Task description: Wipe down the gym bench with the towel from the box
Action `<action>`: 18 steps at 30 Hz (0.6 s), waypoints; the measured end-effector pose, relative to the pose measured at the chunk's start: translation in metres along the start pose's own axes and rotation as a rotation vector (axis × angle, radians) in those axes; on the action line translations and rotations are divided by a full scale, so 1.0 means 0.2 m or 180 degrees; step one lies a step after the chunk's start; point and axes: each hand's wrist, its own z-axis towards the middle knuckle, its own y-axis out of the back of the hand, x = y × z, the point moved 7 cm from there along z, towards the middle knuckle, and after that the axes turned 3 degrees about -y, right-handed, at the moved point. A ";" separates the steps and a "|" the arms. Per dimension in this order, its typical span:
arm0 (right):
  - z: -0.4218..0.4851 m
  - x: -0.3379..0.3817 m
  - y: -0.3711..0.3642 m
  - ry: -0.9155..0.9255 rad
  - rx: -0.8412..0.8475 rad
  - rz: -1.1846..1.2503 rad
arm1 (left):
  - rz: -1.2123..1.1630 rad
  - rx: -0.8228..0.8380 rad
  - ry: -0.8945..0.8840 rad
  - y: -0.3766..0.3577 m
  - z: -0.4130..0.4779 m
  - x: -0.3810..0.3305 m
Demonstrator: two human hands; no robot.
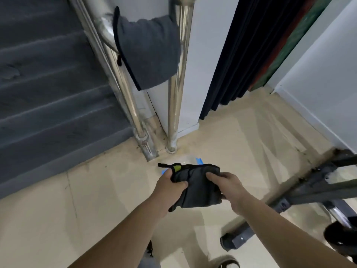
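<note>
A folded dark grey towel (199,185) with a small yellow-green tag is held low over the floor in front of me. My left hand (170,182) grips its left edge and my right hand (226,183) grips its right side. Under the towel a clear plastic box (188,158) with blue clips rests on the floor, mostly hidden by the towel. At the right edge the black metal frame of the gym bench (301,192) shows; its pad is out of view.
Grey carpeted stairs (48,93) rise on the left behind a chrome railing (175,93). Another dark grey towel (148,51) hangs over the railing. A dark curtain (237,55) and white walls stand behind. The floor is beige tile.
</note>
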 end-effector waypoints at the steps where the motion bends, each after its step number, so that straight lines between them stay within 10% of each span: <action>1: 0.18 -0.09 -0.03 -0.0184 0.0087 0.0007 | 0.0142 -0.0008 -0.0034 -0.02 0.16 0.09; 18: 2.27 -0.60 -0.49 0.0503 -0.0203 -0.0702 | 0.0834 0.0251 0.0132 -0.22 2.12 1.08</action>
